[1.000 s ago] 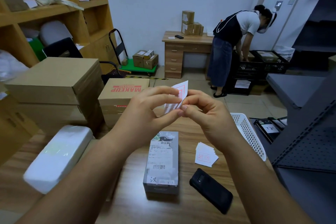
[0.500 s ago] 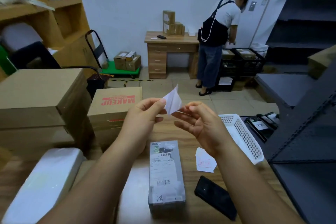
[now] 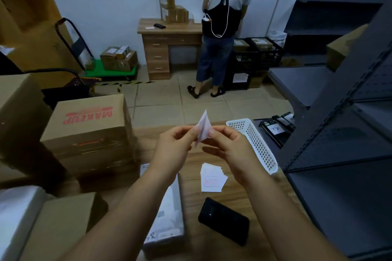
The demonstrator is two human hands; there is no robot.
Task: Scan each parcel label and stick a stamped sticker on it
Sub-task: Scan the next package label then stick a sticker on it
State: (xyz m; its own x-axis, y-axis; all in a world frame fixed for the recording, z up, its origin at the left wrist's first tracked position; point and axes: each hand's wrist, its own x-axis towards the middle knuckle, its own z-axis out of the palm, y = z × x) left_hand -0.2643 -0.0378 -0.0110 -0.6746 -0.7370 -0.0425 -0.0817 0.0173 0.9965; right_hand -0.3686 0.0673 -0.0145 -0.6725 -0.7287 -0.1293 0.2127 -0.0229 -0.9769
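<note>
Right now, from the head camera, both your hands are raised over the worktop (image 3: 191, 203) and pinching one stamped sticker (image 3: 203, 129) between them: your left hand (image 3: 171, 152) nips its left edge with thumb and forefinger, your right hand (image 3: 231, 150) nips the right edge, its other fingers loosely curled. It looks as though you are peeling it from its backing, and that is where it could go wrong: the paper is thin and limp, already bowed into a pointed fold, so a hard pull may tear it or let the sticky face fold onto itself. The parcel (image 3: 167, 218) lies flat on the worktop below your left forearm, a long box in glossy grey wrap with a printed label; that slick film could let a creased sticker lift at the corners. The spare stickers (image 3: 212, 178) sit in a loose fan just beside it, with a matte black phone (image 3: 223, 220) nearer you and a perforated white plastic basket (image 3: 254, 144) at the right edge.
</note>
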